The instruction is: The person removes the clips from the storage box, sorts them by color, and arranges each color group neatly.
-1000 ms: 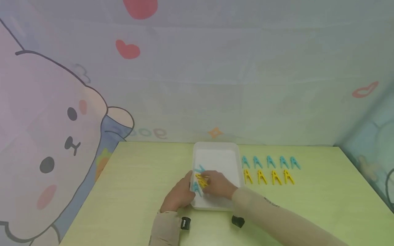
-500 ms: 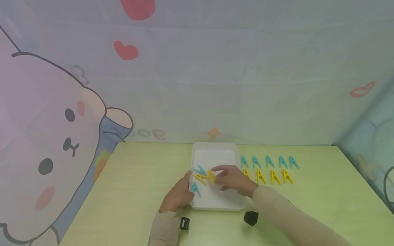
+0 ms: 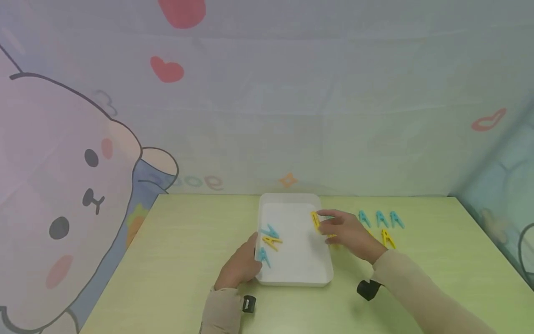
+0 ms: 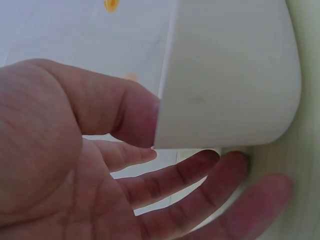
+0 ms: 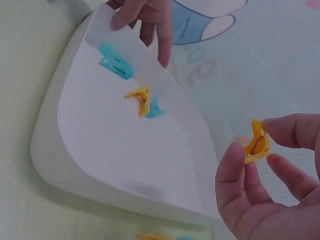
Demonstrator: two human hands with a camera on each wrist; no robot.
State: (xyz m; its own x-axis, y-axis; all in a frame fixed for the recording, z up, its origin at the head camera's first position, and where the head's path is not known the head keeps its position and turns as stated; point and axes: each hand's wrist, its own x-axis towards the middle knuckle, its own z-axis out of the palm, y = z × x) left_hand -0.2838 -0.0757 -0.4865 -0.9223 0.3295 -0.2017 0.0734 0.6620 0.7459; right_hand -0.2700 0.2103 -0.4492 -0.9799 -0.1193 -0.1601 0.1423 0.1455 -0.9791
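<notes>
My right hand pinches a yellow clothespin between thumb and fingers, above the right wall of a white tray. The right wrist view shows this yellow clothespin at the fingertips. At the tray's left side, my left hand grips the wall, its thumb over the rim and its other fingers outside. Inside the tray, near that hand, lie a blue clothespin, a yellow clothespin and another blue clothespin.
Right of the tray, blue clothespins stand in a row on the table. In front of them runs a row of yellow clothespins, partly hidden by my right hand. A printed backdrop hangs behind the table.
My right hand has lifted a yellow clothespin from the pile in the tray and carried it right, to the tray's right edge. The left hand has stayed at the left wall.
</notes>
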